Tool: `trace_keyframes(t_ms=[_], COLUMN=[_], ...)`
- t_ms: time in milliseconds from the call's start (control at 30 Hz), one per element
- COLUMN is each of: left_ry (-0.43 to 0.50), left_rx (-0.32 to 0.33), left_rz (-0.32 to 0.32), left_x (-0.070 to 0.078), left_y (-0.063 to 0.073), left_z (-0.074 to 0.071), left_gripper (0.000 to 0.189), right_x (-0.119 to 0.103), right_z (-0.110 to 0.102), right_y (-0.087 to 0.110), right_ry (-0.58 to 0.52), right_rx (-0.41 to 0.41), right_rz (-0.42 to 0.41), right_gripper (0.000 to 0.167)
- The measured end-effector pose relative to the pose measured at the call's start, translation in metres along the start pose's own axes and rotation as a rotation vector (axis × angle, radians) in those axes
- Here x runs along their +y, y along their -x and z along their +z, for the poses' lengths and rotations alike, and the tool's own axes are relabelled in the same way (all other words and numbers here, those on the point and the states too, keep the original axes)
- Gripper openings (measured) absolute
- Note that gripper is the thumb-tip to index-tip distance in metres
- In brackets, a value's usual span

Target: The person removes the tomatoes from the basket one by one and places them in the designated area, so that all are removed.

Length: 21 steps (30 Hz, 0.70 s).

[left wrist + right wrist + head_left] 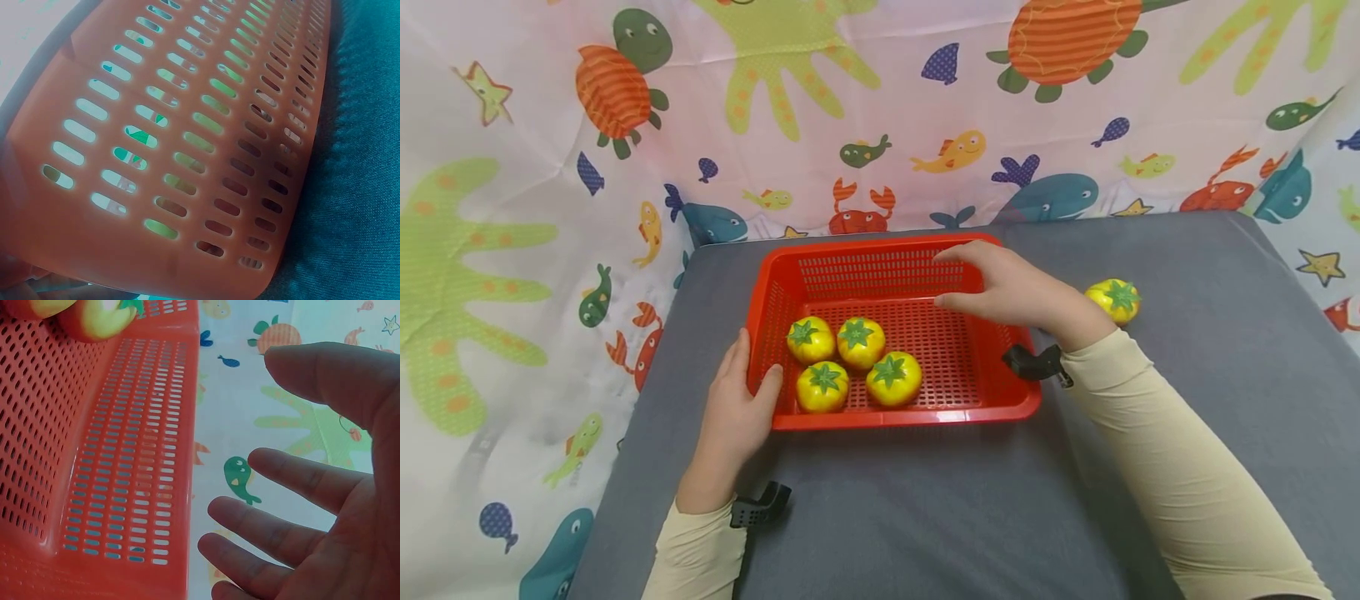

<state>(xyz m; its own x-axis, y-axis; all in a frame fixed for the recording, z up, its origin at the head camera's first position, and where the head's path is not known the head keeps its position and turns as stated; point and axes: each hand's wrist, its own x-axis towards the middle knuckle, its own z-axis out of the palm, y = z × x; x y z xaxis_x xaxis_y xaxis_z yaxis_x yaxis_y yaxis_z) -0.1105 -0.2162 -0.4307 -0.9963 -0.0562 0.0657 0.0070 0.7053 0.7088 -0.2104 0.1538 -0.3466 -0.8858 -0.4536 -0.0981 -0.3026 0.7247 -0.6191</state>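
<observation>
A red plastic basket (pixel 902 418) with slotted walls stands on the grey table. Several yellow tomatoes (pixel 893 379) with green star-shaped tops are grouped in its left half. At the basket's left side, my left hand (pixel 737 412) grips the rim, thumb over the edge and fingers along the outside wall. My right hand (pixel 1007 287) is over the basket's right end, fingers spread and thumb apart, holding nothing. In the right wrist view, its fingers (pixel 269 512) appear beside the slotted wall. One more tomato (pixel 1115 300) lies outside the basket, partly behind my right wrist.
Grey cloth (pixel 910 508) covers the table in front of the basket and on both sides. A fabric screen (pixel 910 100) printed with sea animals rises behind the table and along the left. Dark bands (pixel 760 504) circle both wrists.
</observation>
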Motion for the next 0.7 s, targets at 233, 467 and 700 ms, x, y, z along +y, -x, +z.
trace_keyframes(t_ms=[233, 467, 700], left_ry=[0.002, 0.011, 0.017], left_rx=[-0.004, -0.017, -0.018], left_rz=[0.005, -0.009, -0.007], left_x=[0.000, 0.002, 0.002], left_y=[0.000, 0.001, 0.000], left_z=[0.000, -0.002, -0.001], left_gripper=[0.080, 0.081, 0.081], right_x=[-0.004, -0.006, -0.010], right_z=[0.004, 0.008, 0.016], right_y=[-0.004, -0.008, -0.012], right_ry=[-0.010, -0.023, -0.040], right_rx=[-0.017, -0.049, -0.080], right_rz=[-0.005, -0.012, -0.016], right_gripper=[0.063, 0.063, 0.066])
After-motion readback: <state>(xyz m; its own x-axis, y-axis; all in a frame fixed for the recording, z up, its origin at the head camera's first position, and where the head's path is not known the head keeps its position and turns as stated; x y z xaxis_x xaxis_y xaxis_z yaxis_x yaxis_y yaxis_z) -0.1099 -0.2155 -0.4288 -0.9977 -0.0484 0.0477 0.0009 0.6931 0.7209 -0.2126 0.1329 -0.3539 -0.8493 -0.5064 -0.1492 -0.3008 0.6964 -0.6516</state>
